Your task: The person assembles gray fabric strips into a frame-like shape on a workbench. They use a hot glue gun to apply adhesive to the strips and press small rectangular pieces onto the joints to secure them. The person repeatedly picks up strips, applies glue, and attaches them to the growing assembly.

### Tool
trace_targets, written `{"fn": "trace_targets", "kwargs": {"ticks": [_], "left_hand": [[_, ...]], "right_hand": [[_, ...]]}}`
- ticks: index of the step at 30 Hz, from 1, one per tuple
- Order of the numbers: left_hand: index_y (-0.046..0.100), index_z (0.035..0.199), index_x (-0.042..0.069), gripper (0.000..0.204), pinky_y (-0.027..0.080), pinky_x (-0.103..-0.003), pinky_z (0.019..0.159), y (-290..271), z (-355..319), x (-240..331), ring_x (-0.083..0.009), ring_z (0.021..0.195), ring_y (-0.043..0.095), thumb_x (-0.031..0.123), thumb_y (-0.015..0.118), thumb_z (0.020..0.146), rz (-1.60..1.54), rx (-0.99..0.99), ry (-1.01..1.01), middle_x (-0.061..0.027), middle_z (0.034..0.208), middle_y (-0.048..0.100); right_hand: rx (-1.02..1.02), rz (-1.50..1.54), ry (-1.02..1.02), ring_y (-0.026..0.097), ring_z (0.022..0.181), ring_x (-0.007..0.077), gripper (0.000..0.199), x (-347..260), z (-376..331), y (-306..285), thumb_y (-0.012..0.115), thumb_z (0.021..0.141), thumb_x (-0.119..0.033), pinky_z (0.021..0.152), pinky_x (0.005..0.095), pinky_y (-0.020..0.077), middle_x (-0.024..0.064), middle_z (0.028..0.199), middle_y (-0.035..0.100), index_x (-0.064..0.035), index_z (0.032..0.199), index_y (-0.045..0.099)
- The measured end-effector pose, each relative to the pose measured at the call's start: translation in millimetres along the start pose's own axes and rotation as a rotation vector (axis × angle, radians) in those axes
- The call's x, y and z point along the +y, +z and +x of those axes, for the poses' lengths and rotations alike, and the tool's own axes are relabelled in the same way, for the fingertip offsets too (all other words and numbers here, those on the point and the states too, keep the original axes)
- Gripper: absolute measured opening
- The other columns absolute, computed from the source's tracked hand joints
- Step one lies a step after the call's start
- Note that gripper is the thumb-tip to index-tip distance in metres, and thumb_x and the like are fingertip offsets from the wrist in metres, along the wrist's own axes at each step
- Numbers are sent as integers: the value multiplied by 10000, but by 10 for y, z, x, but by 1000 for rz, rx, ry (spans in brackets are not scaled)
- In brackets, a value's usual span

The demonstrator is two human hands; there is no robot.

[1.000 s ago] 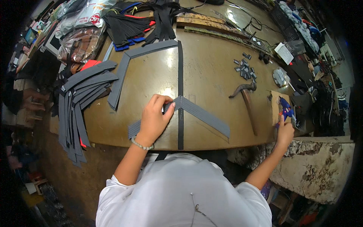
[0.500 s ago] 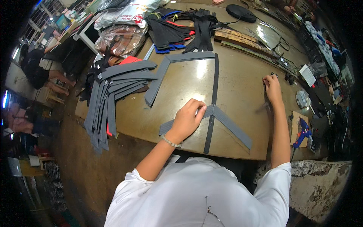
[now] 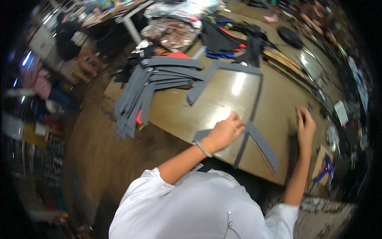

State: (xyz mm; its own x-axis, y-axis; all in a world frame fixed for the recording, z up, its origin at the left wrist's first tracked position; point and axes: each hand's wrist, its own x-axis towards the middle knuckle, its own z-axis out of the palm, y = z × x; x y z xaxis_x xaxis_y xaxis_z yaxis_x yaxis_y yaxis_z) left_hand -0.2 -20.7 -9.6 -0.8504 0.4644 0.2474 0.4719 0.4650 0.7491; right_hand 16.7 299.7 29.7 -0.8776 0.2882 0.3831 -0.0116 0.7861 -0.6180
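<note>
My left hand (image 3: 225, 133) is over the near grey angled strip (image 3: 263, 148), by its bend, with fingers curled together; whether anything is pinched in them is hidden. A thin black strip (image 3: 242, 148) runs beneath that bend and on to the far grey angled strip (image 3: 238, 67). To the right, my right hand (image 3: 305, 123) is raised over the table (image 3: 215, 97), thumb and fingertips pinched. Something small and dark shows at the fingertips, too blurred to name.
Grey strips (image 3: 135, 89) are heaped at the left table edge. Behind lie black strips (image 3: 223, 42), plastic-wrapped goods (image 3: 169, 34), a wooden bar (image 3: 284, 59) and a black roll (image 3: 289, 37). A blue glue gun (image 3: 325, 169) rests at right. Other people sit farther off.
My view has turned, shifting the scene right and down. My right hand has come a little nearer to me from the table's right side. My left hand stays by the bend.
</note>
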Motion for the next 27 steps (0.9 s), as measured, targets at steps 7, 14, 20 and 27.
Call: {"fn": "trace_targets", "kwargs": {"ticks": [7, 14, 20, 27], "left_hand": [[668, 964, 49, 119, 539, -391, 668, 20, -91, 56, -303, 751, 658, 138, 652, 887, 2, 40, 61, -99, 988, 580], [730, 1002, 86, 221, 515, -290, 609, -287, -345, 229, -194, 715, 631, 84, 773, 786, -112, 79, 199, -77, 845, 620], [706, 1062, 188, 379, 495, -275, 538, -381, -766, 284, -119, 641, 597, 323, 827, 729, 226, -243, 354, 16, 855, 587], [667, 1092, 175, 433, 508, -297, 567, -147, -449, 289, -165, 701, 624, 270, 830, 703, 119, -189, 307, 4, 935, 597]], "right_hand": [[-89, 296, 218, 628, 765, 135, 117, -928, -973, 236, 681, 892, -73, 716, 268, 511, 78, 877, 676, 29, 944, 656], [-88, 490, 356, 642, 775, 104, 195, -1004, -1005, 415, 736, 852, -71, 735, 253, 523, 88, 874, 701, 24, 1011, 679], [-246, 439, 341, 604, 783, 90, 175, -975, -973, 606, 733, 852, -66, 707, 236, 497, 59, 900, 671, 18, 1001, 694], [-126, 298, 143, 599, 717, 215, 170, -967, -969, 789, 720, 831, -68, 668, 318, 495, 115, 867, 634, -5, 986, 693]]}}
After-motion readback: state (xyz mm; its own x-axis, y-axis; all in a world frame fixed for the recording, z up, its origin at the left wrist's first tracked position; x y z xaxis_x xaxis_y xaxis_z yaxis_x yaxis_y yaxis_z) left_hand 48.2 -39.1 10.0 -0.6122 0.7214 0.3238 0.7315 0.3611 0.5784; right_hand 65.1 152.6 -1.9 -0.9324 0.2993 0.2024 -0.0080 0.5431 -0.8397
